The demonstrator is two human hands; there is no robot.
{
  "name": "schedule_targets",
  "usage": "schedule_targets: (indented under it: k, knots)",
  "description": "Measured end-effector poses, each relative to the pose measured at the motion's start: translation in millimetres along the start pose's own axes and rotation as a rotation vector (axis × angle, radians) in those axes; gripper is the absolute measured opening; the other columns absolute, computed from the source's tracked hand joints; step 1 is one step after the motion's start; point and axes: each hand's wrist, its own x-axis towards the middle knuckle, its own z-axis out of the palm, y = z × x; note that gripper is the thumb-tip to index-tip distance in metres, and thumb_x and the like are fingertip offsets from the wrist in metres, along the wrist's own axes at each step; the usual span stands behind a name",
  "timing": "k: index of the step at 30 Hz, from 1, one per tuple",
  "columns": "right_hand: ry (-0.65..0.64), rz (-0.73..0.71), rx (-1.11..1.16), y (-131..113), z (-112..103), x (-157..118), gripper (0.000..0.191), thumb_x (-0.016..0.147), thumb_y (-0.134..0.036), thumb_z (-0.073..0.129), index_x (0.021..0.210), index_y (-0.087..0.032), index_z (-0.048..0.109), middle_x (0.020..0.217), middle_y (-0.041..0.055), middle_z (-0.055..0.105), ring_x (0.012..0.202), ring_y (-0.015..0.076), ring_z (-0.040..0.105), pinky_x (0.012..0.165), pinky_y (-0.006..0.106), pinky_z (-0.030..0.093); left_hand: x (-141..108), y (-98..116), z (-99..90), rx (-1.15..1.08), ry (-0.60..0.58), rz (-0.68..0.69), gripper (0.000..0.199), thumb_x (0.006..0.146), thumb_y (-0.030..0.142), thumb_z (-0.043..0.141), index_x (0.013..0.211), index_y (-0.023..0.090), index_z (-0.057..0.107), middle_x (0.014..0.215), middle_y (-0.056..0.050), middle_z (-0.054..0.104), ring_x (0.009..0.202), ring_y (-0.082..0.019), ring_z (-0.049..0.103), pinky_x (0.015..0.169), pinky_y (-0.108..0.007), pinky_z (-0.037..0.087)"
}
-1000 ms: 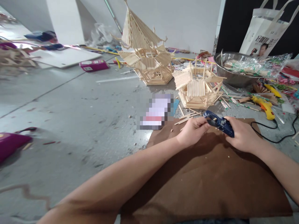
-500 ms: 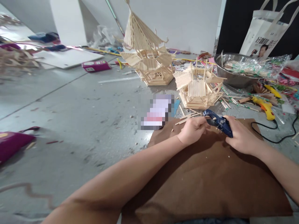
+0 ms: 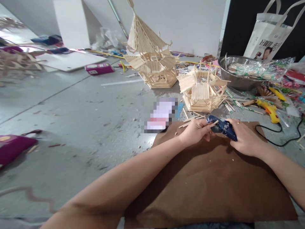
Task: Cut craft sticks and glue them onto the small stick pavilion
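Observation:
Above the brown board [image 3: 214, 190], my right hand [image 3: 247, 138] is closed around the handle of a dark blue hand cutter [image 3: 224, 128] with pale specks stuck to it. My left hand [image 3: 196, 130] pinches a short wooden stick [image 3: 215, 123], whose end lies at the cutter's head. Most of that stick is hidden by my fingers. Several loose sticks [image 3: 189, 121] lie on the floor and board edge just beyond my left hand. Behind them stands a small pavilion built of sticks [image 3: 200, 92]. A taller one with a pointed roof [image 3: 152, 63] is farther back.
A phone with a blurred screen [image 3: 160, 114] lies left of the sticks. On the right are a yellow glue gun [image 3: 269, 109] with its black cord [image 3: 271, 140] and a metal bowl [image 3: 240, 79] of wrapped sticks. Purple packs [image 3: 98, 69] and a white bag [image 3: 267, 35] are farther off.
The stick in my left hand now shows more, its end raised across the cutter's head. My left hand has shifted slightly left; the right keeps its hold on the cutter.

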Motion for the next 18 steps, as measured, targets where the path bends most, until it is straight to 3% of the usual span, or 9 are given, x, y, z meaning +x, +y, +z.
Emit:
schedule_targets:
  k: [3,7,12,18]
  knots:
    - [0.016,0.005,-0.047,0,0,0,0.053,0.063,-0.013,0.045,0.115,-0.014,0.035,0.106,0.0136,0.054,0.096,0.0253,0.051,0.081,0.038,0.039,-1,3,0.5,-0.071,-0.033,-0.068,0.024,0.080,0.026,0.047,0.062,0.012,0.056,0.054,0.000,0.057,0.039,-0.005,0.049,0.040,-0.016,0.037]
    - [0.031,0.013,-0.124,1,2,-1,0.051,0.065,-0.017,0.046,0.114,-0.014,0.035,0.103,0.0140,0.056,0.090,0.0258,0.054,0.076,0.038,0.041,-4,9,-0.5,0.042,-0.054,-0.025,0.026,0.081,0.020,0.043,0.057,0.013,0.053,0.048,0.003,0.051,0.035,-0.002,0.042,0.039,-0.014,0.032]
    - [0.019,0.024,-0.166,1,1,-1,0.047,0.066,-0.019,0.046,0.112,-0.013,0.037,0.098,0.0130,0.058,0.084,0.0253,0.056,0.071,0.037,0.042,-5,12,-2.4,0.159,-0.062,0.020,0.031,0.083,0.027,0.041,0.056,0.014,0.050,0.040,0.005,0.042,0.036,-0.004,0.037,0.039,-0.015,0.028]
    - [0.013,0.026,-0.202,1,1,-2,0.045,0.068,-0.021,0.045,0.112,-0.013,0.037,0.095,0.0125,0.059,0.080,0.0247,0.057,0.067,0.035,0.041,-4,11,-2.7,0.186,-0.083,0.069,0.033,0.083,0.027,0.041,0.054,0.014,0.049,0.044,0.005,0.044,0.041,-0.005,0.038,0.043,-0.016,0.030]
